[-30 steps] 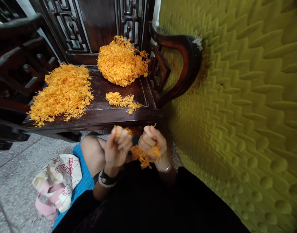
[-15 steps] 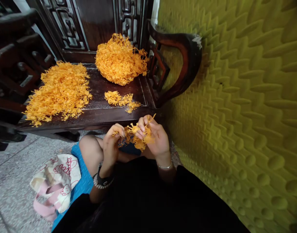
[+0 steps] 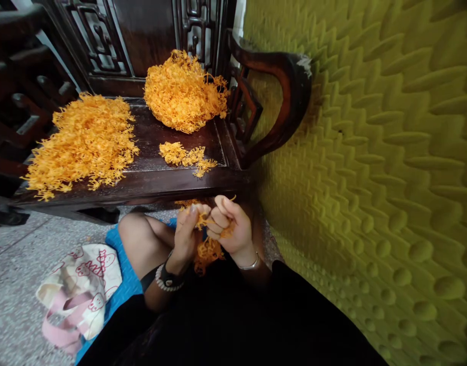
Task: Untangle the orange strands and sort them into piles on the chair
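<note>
My left hand (image 3: 187,229) is closed around part of an orange, frilly stringy strand (image 3: 209,252), whose lower end dangles below my hands. Fingers curled into a fist, my right hand (image 3: 231,223) grips more of the same strand close beside the left. A thin orange tip pokes out above my right thumb. Beyond my hands, a small loose clump (image 3: 187,156) of the same orange stuff lies on the dark wooden seat (image 3: 147,140). A large rounded heap (image 3: 183,94) stands behind it, and a wide pile (image 3: 84,142) spreads over the seat's left side.
A curved wooden armrest (image 3: 290,101) rises at the seat's right end, against a yellow-green embossed wall (image 3: 371,152). At lower left, a cream bag (image 3: 88,274) with pink handles rests by a blue mat (image 3: 126,284) on the speckled floor (image 3: 16,274).
My hands have come closer together, and my right fingers have curled from a loose pinch into a fist. The orange strand now hangs lower between them. The view has shifted slightly.
</note>
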Demonstrator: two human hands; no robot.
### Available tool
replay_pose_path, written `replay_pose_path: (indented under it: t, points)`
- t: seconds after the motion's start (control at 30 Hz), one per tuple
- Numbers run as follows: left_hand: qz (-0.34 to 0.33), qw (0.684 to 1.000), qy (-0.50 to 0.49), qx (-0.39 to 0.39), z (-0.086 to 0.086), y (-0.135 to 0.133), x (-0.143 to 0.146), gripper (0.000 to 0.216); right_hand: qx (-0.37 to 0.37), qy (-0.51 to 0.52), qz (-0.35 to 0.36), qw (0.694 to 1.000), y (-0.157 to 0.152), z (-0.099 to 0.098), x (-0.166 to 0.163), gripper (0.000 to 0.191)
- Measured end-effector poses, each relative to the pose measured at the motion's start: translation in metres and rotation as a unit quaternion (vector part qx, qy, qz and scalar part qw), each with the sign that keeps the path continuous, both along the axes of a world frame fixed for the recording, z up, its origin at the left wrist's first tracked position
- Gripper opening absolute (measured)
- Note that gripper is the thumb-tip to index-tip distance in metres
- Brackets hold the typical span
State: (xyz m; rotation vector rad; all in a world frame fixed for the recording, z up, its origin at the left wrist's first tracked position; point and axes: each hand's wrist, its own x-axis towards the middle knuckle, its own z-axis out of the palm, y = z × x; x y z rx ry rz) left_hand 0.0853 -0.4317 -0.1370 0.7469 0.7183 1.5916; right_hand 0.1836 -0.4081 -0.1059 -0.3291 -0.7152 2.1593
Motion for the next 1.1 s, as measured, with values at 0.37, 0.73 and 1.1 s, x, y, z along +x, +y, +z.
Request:
replay_pose_path:
  t: [0.37, 0.73, 1.1]
  points:
    - [0.035, 0.990, -0.134, -0.026, 0.022, 0.000, -0.018, 0.055, 0.042, 0.141, -0.078, 0.986, -0.002, -0.011, 0.010, 0.047]
    - [0.068, 0.981, 0.152, 0.102, 0.008, -0.011, -0.025, 0.021, 0.093, -0.022, -0.167, 0.981, 0.004, 0.012, 0.001, 0.034]
    - [0.118, 0.887, 0.431, 0.118, 0.007, 0.007, -0.014, 0.014, 0.230, -0.273, -0.300, 0.885, -0.002, -0.006, -0.006, 0.011]
